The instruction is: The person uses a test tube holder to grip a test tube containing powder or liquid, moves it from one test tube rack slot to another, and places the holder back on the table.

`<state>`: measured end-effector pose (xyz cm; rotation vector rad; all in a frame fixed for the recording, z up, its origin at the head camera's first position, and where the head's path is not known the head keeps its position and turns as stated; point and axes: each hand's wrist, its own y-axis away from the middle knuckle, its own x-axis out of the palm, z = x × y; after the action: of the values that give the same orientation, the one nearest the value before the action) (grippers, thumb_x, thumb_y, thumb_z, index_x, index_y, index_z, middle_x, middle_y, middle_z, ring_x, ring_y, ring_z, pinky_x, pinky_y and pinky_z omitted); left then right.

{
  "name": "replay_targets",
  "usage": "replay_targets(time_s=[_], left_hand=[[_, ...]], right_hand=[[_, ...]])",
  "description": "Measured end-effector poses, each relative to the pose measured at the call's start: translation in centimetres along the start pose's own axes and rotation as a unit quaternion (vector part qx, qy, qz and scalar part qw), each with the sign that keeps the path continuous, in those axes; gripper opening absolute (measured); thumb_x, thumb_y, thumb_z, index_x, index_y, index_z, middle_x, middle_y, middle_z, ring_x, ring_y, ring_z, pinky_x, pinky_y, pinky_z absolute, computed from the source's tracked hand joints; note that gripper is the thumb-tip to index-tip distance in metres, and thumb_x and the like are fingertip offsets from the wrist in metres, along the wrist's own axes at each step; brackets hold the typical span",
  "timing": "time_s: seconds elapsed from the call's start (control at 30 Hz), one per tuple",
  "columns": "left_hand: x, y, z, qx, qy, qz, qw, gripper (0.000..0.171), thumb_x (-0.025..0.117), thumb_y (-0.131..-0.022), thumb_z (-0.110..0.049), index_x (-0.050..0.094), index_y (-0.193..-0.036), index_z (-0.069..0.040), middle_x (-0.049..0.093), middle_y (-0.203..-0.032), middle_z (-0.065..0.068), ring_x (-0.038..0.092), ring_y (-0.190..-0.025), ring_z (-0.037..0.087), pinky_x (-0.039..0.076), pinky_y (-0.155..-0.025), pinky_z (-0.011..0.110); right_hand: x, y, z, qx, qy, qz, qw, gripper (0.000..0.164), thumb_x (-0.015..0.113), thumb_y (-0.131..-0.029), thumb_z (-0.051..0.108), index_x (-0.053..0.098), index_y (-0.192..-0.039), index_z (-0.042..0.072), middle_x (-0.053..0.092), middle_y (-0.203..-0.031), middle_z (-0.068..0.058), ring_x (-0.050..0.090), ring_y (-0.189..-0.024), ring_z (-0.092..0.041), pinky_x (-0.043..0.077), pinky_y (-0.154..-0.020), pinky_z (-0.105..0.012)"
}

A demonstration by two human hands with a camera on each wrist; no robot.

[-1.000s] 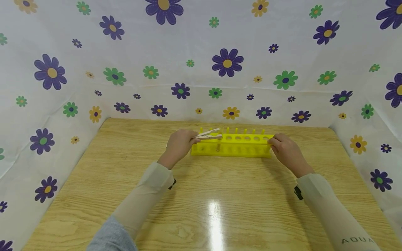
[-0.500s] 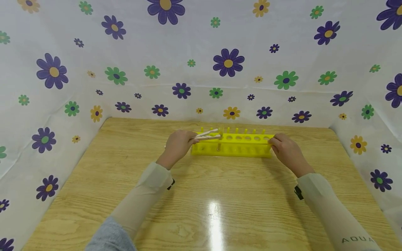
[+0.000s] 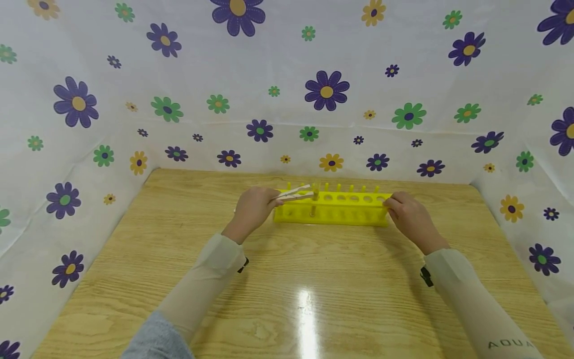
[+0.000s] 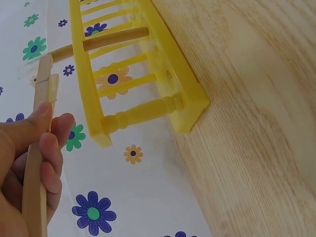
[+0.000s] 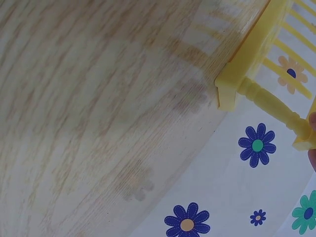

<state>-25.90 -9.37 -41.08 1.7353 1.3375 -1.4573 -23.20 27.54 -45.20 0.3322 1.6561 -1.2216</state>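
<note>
My left hand (image 3: 254,208) holds a wooden test tube clamp (image 3: 293,193), its two arms spread apart at the tip in the head view. Fingers and thumb curl round the clamp's handle (image 4: 34,192) in the left wrist view. A test tube (image 3: 313,208) with brownish liquid stands in a yellow test tube rack (image 3: 352,213), left of the rack's middle. The clamp's tip lies right at the tube's upper part; whether they touch I cannot tell. My right hand (image 3: 411,219) pinches the rack's upper right end; only fingertips (image 5: 312,155) show in the right wrist view.
The rack stands near the back of a wood-grain table (image 3: 287,279), with a row of holes and pegs along it. Behind and at both sides hangs a white flower-print cloth (image 3: 278,65). A light reflection lies on the tabletop in front.
The clamp's tip has drawn slightly left, so more of the tube's upper part shows beside it. My right hand keeps its hold on the rack, which stays in place.
</note>
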Motion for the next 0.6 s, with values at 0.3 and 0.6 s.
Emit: replay_targets(time_s=[0.3, 0.6], left_hand=[[0.28, 0.10, 0.23, -0.010, -0.007, 0.001, 0.9999, 0.028, 0.063, -0.088, -0.031, 0.072, -0.106, -0.011, 0.073, -0.095, 0.006, 0.066, -0.073, 0.018, 0.052, -0.062, 0.030], [0.21, 0.14, 0.24, -0.009, -0.010, 0.002, 0.9999, 0.029, 0.063, -0.088, -0.032, 0.072, -0.107, -0.011, 0.073, -0.095, 0.006, 0.066, -0.073, 0.020, 0.052, -0.062, 0.031]], right_hand=[[0.00, 0.05, 0.02, 0.003, -0.001, 0.000, 1.000, 0.017, 0.074, -0.070, -0.011, 0.068, -0.083, -0.002, 0.060, -0.078, -0.012, 0.057, -0.073, -0.025, 0.054, -0.066, -0.036], [0.04, 0.03, 0.04, -0.002, 0.000, -0.008, 1.000, 0.017, 0.075, -0.070, -0.011, 0.068, -0.082, -0.002, 0.059, -0.076, -0.012, 0.057, -0.071, -0.024, 0.054, -0.065, -0.036]])
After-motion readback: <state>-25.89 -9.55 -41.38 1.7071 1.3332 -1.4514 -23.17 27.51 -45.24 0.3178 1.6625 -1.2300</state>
